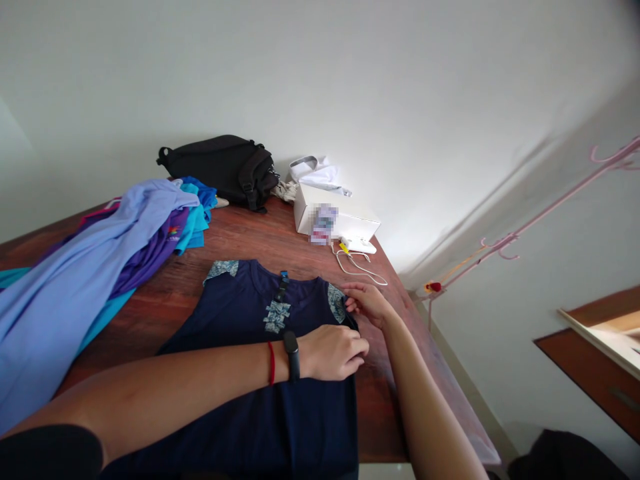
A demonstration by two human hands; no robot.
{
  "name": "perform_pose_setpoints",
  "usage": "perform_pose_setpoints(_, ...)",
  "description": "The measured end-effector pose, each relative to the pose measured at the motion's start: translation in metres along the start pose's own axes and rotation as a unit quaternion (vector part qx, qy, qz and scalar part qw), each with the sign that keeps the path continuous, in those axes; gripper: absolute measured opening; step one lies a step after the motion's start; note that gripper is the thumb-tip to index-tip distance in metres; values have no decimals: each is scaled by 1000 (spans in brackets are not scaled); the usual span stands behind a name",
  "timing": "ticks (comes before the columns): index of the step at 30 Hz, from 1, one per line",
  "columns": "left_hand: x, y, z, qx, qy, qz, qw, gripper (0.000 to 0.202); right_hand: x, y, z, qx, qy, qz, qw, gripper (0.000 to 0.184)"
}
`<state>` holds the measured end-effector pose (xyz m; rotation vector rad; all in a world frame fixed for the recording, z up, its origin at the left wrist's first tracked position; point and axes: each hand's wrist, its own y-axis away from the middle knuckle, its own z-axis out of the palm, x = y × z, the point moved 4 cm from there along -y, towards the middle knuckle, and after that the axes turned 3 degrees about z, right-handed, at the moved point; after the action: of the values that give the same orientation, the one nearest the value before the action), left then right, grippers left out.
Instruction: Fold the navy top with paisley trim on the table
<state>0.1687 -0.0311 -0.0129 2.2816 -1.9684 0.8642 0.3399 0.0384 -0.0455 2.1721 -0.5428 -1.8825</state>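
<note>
Pale grey-white wall (350, 87) behind; against it a desk (250, 233) of reddish-brown wood, grain showing.

Right hand (367, 301): at the far right shoulder of a dark navy top (240, 313), fingers (356, 287) bent against the edge of the patterned shoulder patch (337, 302). Whether they pinch the cloth, I cannot tell from where I stand.

Left hand (334, 352): reaches across the top to its right-hand edge, just below the other hand. Fingers (354, 363) curled close together, tips turned down; cannot tell if cloth is caught between them. Black wristband (291, 357) and red cord (271, 364) at the wrist.

The top lies spread on the near part of the desk, neckline away from the person, its lower part under the left forearm. A matching patch (223, 269) on the other shoulder; patterned knot trim (277, 317) below the neck opening.

Further out, left: heap of clothes (100, 267), light blue over purple, with turquoise beneath. Beyond the heap, a black bag (215, 167) by the wall. To its right, white cloth (320, 175) behind a white box (345, 210); white cable (363, 272) looped in front. Past the desk's right side, a pink hook rack (545, 207) slants upward.
</note>
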Motion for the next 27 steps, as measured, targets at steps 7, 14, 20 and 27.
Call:
perform_pose_setpoints(7, -6, -1, -7, -2, 48, -79, 996, 9, -2, 11, 0, -71, 33, 35, 996, 25)
perform_pose_setpoints(14, -19, -4, -14, -62, 113, -144, 981, 21, -5, 11, -4, -70, 113, -30, 991, 40)
perform_pose_setpoints(20, -17, -5, -13, -151, 242, -167, 944, 28, -13, 13, 0, -51, 196, -109, 973, 42)
perform_pose_setpoints(27, -13, -5, -19, -149, 159, -145, 965, 33, -8, 4, -5, -38, 265, -145, 952, 31)
